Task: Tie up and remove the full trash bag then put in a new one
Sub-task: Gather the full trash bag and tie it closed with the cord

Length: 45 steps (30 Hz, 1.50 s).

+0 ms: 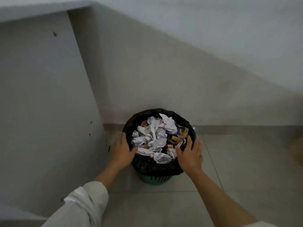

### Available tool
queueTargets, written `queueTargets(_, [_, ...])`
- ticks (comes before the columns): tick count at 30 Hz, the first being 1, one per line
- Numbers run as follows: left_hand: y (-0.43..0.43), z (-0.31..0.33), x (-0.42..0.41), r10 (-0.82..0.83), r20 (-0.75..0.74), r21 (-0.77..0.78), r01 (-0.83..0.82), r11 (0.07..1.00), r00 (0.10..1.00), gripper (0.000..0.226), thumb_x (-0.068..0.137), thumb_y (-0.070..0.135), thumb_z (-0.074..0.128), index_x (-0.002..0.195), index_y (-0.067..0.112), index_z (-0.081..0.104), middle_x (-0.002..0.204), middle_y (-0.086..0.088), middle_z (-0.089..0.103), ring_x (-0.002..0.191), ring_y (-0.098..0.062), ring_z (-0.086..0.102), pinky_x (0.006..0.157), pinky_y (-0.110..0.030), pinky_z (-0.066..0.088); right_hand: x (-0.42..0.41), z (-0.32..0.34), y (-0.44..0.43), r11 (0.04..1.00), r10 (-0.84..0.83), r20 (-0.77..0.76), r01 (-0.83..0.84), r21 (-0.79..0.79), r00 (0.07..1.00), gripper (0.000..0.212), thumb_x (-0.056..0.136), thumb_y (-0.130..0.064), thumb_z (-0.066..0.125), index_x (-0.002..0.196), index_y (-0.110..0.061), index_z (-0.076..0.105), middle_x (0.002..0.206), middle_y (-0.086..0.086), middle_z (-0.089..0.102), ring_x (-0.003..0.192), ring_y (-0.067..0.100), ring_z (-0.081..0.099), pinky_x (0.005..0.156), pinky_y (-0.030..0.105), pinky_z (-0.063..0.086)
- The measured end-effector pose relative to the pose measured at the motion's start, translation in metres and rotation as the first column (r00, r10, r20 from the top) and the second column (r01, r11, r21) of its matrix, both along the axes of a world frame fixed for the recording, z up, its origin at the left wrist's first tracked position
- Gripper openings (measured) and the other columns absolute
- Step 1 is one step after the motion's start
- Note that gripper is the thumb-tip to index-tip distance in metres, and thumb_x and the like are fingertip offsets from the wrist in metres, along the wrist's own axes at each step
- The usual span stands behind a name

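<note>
A green plastic bin (155,179) stands on the floor against the wall, lined with a black trash bag (152,166) folded over its rim. Crumpled white paper and brown wrappers (155,138) fill the bag to the top. My left hand (122,152) rests on the bag's left rim, fingers spread along the edge and thumb hooked over it. My right hand (190,154) lies on the right rim, thumb toward the trash. Neither hand has a clear hold on the plastic. No new bag is in view.
A grey cabinet side panel (44,95) stands close on the left of the bin. The white wall (180,71) runs right behind it. Pale floor tiles (237,169) stretch to the right and toward me. A blurred brown object (297,149) sits at the right edge.
</note>
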<state>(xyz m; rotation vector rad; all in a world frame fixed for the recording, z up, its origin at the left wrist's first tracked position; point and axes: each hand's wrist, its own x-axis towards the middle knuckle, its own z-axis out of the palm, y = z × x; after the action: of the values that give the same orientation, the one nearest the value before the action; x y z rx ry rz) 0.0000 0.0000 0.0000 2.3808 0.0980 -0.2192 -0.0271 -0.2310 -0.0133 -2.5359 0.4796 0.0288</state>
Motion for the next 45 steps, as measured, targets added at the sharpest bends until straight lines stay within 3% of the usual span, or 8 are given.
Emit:
queueTargets(11, [-0.023,-0.05,0.034,0.392,-0.106,-0.157,-0.405,0.901,0.914,0.053,0.1,0.041,0.03,0.144,0.012,0.023,0.137,-0.018,0.046,0.117,-0.038,0.05,0.092,-0.039,0.041,0.055,-0.04,-0.031,0.952,-0.184,0.255,0.107,0.286,0.949,0.055,0.1,-0.028,0.035,0.146,-0.002,0.02,0.152,0.019,0.021,0.142,0.032,0.019,0.116,0.044,0.021])
queueTargets(15, [-0.047,-0.048,0.02,0.398,-0.051,-0.317,-0.393,0.864,0.916,0.056,0.099,0.043,0.03,0.147,0.015,0.02,0.147,-0.01,0.037,0.128,-0.031,0.043,0.097,-0.033,0.036,0.058,-0.032,-0.038,0.996,0.081,0.397,-0.057,-0.072,0.914,0.053,0.098,-0.034,0.037,0.143,-0.007,0.032,0.153,0.015,0.025,0.143,0.029,0.018,0.116,0.043,0.015])
queueTargets(19, [-0.05,-0.051,0.003,0.411,-0.369,-0.62,-0.55,0.56,0.834,0.065,0.092,0.064,0.016,0.144,0.028,0.03,0.145,0.0,0.039,0.133,-0.025,0.037,0.11,-0.043,0.03,0.026,-0.023,0.006,0.791,0.604,0.461,-0.56,-0.247,0.65,0.046,0.096,-0.038,0.039,0.13,-0.01,0.054,0.137,0.006,0.052,0.133,0.019,0.04,0.109,0.037,0.035])
queueTargets(23, [-0.045,-0.057,-0.013,0.215,-0.665,-0.678,-0.699,0.229,0.715,0.057,0.094,0.059,0.031,0.12,0.014,0.055,0.104,-0.012,0.061,0.096,-0.028,0.058,0.087,-0.043,0.047,0.005,-0.044,0.032,0.629,0.774,0.418,-0.659,-0.413,0.476,0.038,0.094,-0.034,0.047,0.116,-0.01,0.064,0.118,0.005,0.066,0.115,0.024,0.058,0.094,0.037,0.05])
queueTargets(32, [-0.027,-0.044,-0.009,0.337,-0.626,-0.648,-0.71,0.275,0.703,0.017,0.097,0.023,0.046,0.086,0.016,0.057,0.074,0.0,0.054,0.059,-0.008,0.041,0.04,-0.015,0.035,-0.007,-0.046,0.037,0.697,0.716,0.474,-0.557,-0.452,0.512,0.021,0.08,-0.016,0.068,0.101,-0.009,0.068,0.085,0.004,0.06,0.078,0.026,0.059,0.063,0.033,0.046])
queueTargets(34, [-0.023,-0.042,-0.002,0.469,-0.564,-0.628,-0.722,0.292,0.68,0.017,0.096,0.026,0.051,0.086,0.013,0.057,0.078,-0.002,0.058,0.062,-0.013,0.047,0.044,-0.018,0.041,-0.007,-0.044,0.04,0.707,0.704,0.479,-0.581,-0.404,0.524,0.018,0.079,-0.014,0.07,0.097,-0.009,0.067,0.084,0.004,0.059,0.077,0.026,0.058,0.062,0.034,0.047])
queueTargets(39, [-0.012,-0.032,0.003,0.559,-0.109,-0.495,-0.533,0.687,0.822,0.031,0.094,0.029,0.053,0.069,0.011,0.048,0.073,-0.009,0.053,0.072,-0.023,0.05,0.07,-0.035,0.04,-0.011,-0.047,0.053,0.729,0.678,0.491,-0.587,-0.351,0.547,0.018,0.079,-0.01,0.069,0.097,-0.008,0.068,0.083,0.005,0.06,0.075,0.027,0.058,0.061,0.036,0.049])
queueTargets(45, [-0.025,-0.018,-0.012,0.442,-0.247,-0.639,-0.488,0.594,0.862,0.018,0.088,0.024,0.063,0.084,0.008,0.058,0.083,-0.007,0.064,0.078,-0.019,0.06,0.069,-0.027,0.047,-0.013,-0.05,0.055,0.762,0.632,0.533,-0.576,-0.296,0.563,0.017,0.08,-0.011,0.064,0.097,-0.009,0.068,0.083,0.004,0.059,0.075,0.026,0.057,0.062,0.035,0.048])
